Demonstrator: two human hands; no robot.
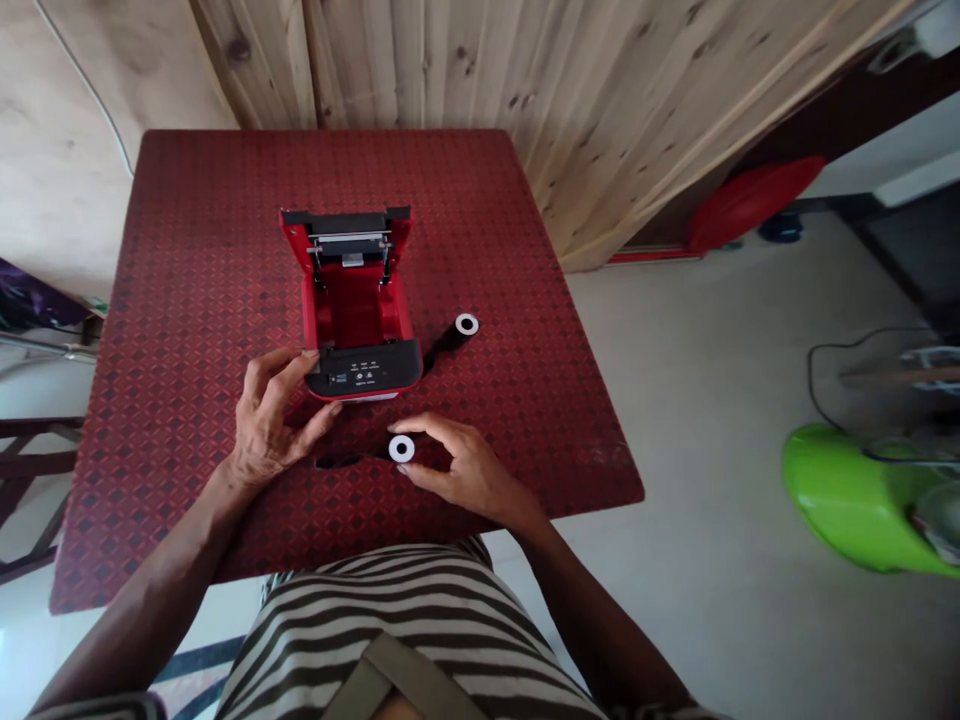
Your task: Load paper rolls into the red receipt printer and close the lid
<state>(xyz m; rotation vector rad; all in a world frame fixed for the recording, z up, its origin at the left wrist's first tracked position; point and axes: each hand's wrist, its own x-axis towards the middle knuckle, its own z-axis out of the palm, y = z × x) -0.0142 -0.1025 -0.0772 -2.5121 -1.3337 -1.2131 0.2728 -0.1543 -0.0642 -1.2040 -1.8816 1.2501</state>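
A small red and black printer (358, 310) stands open on the red patterned table (187, 260), its lid tipped back and its bay empty. My left hand (271, 420) rests against the printer's front left corner, fingers curled on its black front panel. My right hand (459, 468) pinches a black roll with a white core end (401, 448) that lies on the table just in front of the printer. A second black roll with a white core end (459, 330) lies to the right of the printer, untouched.
The table backs onto a wooden plank wall (465, 60). To its right is bare pale floor, with a green fan base (862, 500) and its cable, and a red object (750, 200) by the wall. Chair frames (30, 450) stand at the left.
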